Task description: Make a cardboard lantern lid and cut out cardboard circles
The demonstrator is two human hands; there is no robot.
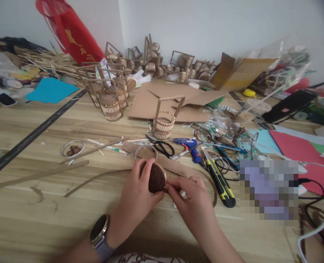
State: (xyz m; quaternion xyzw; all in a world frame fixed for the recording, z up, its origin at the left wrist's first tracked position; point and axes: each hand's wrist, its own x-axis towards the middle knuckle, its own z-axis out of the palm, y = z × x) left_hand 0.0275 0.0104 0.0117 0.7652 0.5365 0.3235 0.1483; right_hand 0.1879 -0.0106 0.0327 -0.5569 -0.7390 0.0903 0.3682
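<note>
Coil [157, 179], dark brown, round and tightly ringed, is gripped at its edge by both hands [140, 186].

The one view looks from a camera worn on the person's head, facing forward and down across the table [46, 223]. It sits close above the near side, so clothing [148, 258] shows at the near edge and the left hand [138, 186] and right hand [191, 195] lie near, around the middle. Its reach runs to the pale wall [206, 25] at the far side, from blue sheets [51, 90] on the left to a red sheet [296, 148] on the right.
</note>
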